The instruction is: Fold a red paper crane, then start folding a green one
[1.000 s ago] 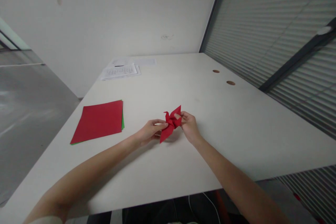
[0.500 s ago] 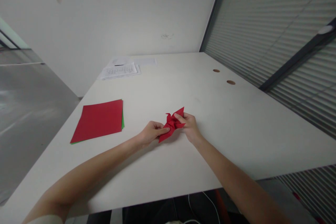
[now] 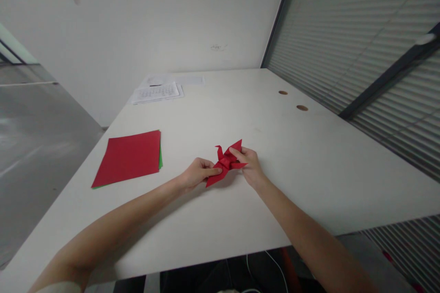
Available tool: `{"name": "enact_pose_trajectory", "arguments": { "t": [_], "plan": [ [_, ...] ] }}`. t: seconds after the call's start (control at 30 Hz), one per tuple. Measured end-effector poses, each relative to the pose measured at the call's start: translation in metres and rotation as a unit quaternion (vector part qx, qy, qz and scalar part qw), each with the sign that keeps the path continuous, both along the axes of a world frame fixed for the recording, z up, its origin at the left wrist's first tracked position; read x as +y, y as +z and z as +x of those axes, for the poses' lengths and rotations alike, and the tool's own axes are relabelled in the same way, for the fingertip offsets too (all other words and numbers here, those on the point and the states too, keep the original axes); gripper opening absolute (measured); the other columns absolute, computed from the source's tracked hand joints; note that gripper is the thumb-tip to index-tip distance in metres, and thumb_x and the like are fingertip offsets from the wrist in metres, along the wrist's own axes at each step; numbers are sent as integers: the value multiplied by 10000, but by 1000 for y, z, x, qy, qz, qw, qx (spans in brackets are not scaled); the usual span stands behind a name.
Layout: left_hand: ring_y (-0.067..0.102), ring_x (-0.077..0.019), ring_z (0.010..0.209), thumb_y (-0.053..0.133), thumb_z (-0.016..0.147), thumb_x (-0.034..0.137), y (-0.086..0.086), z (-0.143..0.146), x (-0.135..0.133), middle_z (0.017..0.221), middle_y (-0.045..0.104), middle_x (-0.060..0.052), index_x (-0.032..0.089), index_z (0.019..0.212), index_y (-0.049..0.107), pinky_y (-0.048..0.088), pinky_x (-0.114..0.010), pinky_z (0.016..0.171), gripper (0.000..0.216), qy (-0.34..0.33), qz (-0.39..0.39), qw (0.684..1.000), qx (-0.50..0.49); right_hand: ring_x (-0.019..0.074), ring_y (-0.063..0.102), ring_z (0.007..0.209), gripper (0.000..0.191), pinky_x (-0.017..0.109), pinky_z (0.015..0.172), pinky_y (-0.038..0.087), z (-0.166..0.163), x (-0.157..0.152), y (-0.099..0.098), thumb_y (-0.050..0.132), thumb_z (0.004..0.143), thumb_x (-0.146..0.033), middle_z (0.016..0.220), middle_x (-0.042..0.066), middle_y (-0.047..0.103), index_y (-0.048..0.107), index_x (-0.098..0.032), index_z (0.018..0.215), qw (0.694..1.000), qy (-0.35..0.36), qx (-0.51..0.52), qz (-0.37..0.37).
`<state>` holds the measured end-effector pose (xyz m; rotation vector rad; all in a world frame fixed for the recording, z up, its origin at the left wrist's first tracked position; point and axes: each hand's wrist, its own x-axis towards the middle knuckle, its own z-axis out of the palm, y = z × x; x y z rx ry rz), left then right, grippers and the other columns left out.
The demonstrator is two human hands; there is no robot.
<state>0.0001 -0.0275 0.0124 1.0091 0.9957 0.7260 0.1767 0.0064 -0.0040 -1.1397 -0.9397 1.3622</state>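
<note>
At far left, the grey floor (image 3: 37, 146) runs along the slanting left edge of the white table (image 3: 285, 146). Just inside that edge lies a plain red sheet (image 3: 129, 158), with a green sheet (image 3: 160, 161) showing along its right and near edges. Beyond, at the far left of the table, papers (image 3: 156, 94) overlap, their lines of print too small to read. Right of the red sheet and apart from it, the left hand (image 3: 197, 174) grips the near-left wing of a red paper bird (image 3: 226, 162) between thumb and fingers. The bird is over the near middle of the table, neck pointing to the far side, a shadow beneath it. On the far wall (image 3: 172, 18) is a faint mark (image 3: 218, 47); whether it is writing, I cannot tell. The right hand (image 3: 252, 167) pinches the bird's far-right wing, thumb on top. To its right the tabletop spreads widely, with two round holes (image 3: 302, 107) farther off, out to the right edge beside the blinds (image 3: 343, 32).
</note>
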Motion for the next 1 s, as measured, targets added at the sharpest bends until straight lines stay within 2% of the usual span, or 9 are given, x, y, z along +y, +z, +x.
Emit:
{"name": "enact_pose_trajectory", "arguments": {
  "t": [0.27, 0.4, 0.47, 0.53, 0.6, 0.67, 0.77, 0.87, 1.0],
  "plan": [
    [460, -72, 518, 810, 597, 484, 1, 0, -1, 588, 591, -13, 112, 633, 674, 320, -221, 519, 399, -9, 9, 1000, -2, 112, 516, 535, 301, 258, 546, 368, 0, -2, 5, 784, 599, -419, 609, -1, 634, 655, -153, 654, 999, 14, 33, -9],
    [569, -134, 584, 596, 761, 636, 0, -2, 0, 744, 662, -90, 101, 785, 697, 413, -267, 557, 545, -22, 20, 999, -11, 113, 516, 555, 271, 257, 555, 385, -1, -3, 8, 781, 606, -385, 640, 5, 644, 647, -157, 662, 993, 63, 94, -38],
    [606, -158, 622, 570, 795, 588, -1, -2, 1, 826, 672, -104, 110, 832, 681, 445, -283, 569, 492, 15, 42, 999, -16, 121, 519, 559, 251, 259, 546, 401, -2, -2, 7, 782, 599, -362, 640, 6, 642, 637, -166, 659, 988, 68, 123, -61],
    [625, -157, 669, 681, 740, 426, -3, -1, 2, 898, 667, -81, 139, 903, 653, 474, -285, 605, 331, 50, 81, 995, -30, 133, 525, 557, 226, 265, 534, 424, -2, -1, 4, 776, 602, -334, 630, 5, 638, 619, -178, 647, 982, 69, 148, -94],
    [629, -146, 708, 749, 662, 272, -4, 1, 2, 935, 658, -57, 161, 943, 628, 489, -280, 649, 326, 56, 117, 990, -47, 142, 535, 556, 191, 269, 524, 444, -2, 0, 1, 757, 629, -307, 630, 9, 642, 611, -184, 645, 975, 77, 162, -131],
    [622, -140, 738, 761, 633, 215, -3, 3, 1, 938, 655, -50, 158, 923, 625, 490, -274, 681, 325, 58, 142, 987, -56, 142, 538, 547, 144, 267, 513, 448, -4, 0, -1, 723, 670, -282, 638, 15, 649, 620, -183, 658, 967, 100, 166, -165],
    [604, -142, 771, 731, 655, 221, 1, 3, 2, 930, 660, -53, 145, 886, 650, 480, -268, 713, 256, 81, 153, 984, -50, 123, 505, 494, 109, 244, 462, 407, -5, -2, -2, 677, 717, -257, 596, 13, 628, 633, -173, 662, 956, 146, 159, -200],
    [592, -152, 789, 642, 731, 267, 4, -1, 3, 913, 662, -57, 144, 896, 677, 465, -257, 681, 209, 88, 135, 986, -50, 110, 496, 485, 106, 228, 446, 386, -6, -5, -2, 666, 731, -251, 597, 16, 625, 647, -160, 681, 953, 165, 141, -211],
    [543, -122, 670, 691, 728, 328, 8, -2, 3, 755, 645, -29, 143, 848, 685, 413, -235, 611, 221, 84, 151, 985, -28, 117, 524, 509, 125, 246, 487, 419, -7, -8, -1, 689, 718, -275, 636, 26, 648, 656, -155, 703, 954, 182, 117, -206]
  ]
}}
